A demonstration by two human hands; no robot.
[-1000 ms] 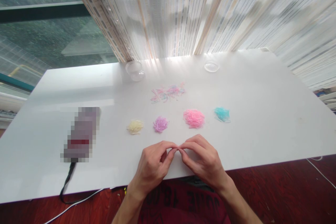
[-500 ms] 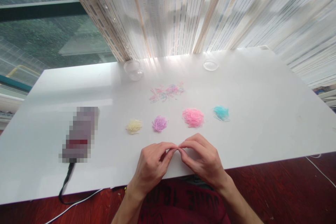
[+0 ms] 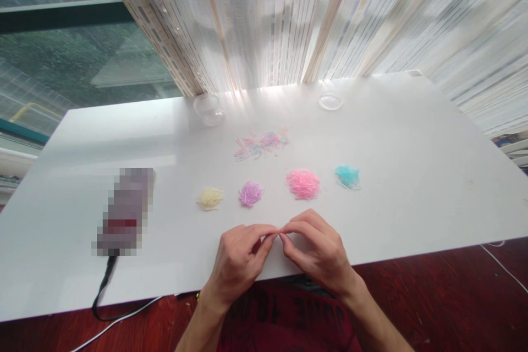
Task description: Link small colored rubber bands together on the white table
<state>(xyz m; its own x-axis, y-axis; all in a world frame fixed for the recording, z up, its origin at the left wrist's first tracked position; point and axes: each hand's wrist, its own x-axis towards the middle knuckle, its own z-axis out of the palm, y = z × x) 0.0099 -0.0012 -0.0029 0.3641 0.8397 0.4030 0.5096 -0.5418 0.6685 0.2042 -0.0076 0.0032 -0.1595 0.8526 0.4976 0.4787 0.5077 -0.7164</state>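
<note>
My left hand [image 3: 245, 253] and my right hand [image 3: 317, 245] meet fingertip to fingertip above the near edge of the white table [image 3: 412, 187]. Each is closed in a pinch of thumb and forefinger; whatever lies between the tips is too small or hidden to make out. Just beyond them is a heap of pink short strips [image 3: 303, 184], with a purple heap [image 3: 251, 194] to its left. A pale yellow heap [image 3: 210, 198] lies farther left, and a turquoise heap [image 3: 347, 176] to the right. Behind these, mixed-colour strips [image 3: 264, 144] are spread loosely.
Clear round containers [image 3: 208, 109] stand at the back left, and a clear shallow dish or lid [image 3: 330, 101] at the back. On the left lies a pixelated, phone-like object [image 3: 126, 212] with a black cable [image 3: 103, 286]. A striped curtain [image 3: 264, 22] hangs along the far edge.
The view has shifted slightly. My hands stay pinched together in nearly the same place, and the heaps look unchanged.
</note>
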